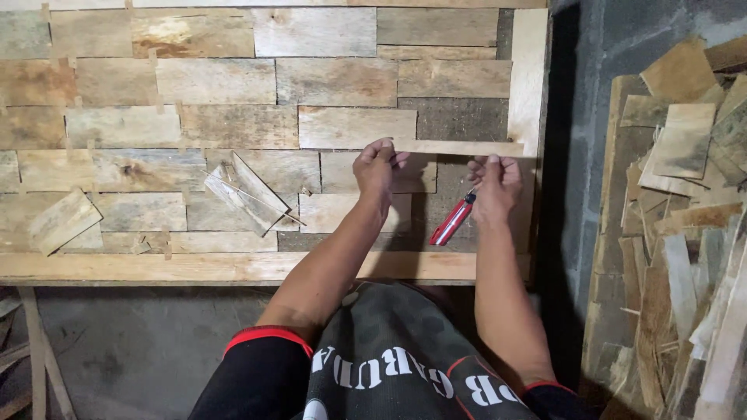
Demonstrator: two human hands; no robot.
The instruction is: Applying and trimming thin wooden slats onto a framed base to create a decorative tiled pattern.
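1. Nearest the camera are the person's knees in dark camouflage shorts, below both forearms.
2. Far left of the left hand, a loose wood offcut lies on the board panel; closer in, two thin slats overlap at an angle.
3. The left hand pinches the left end of a narrow wood strip, fingers curled over it.
4. The right hand presses fingertips on the strip's right part (a red utility knife tucked in its palm).
5. Right of that hand, stacked veneer scraps.
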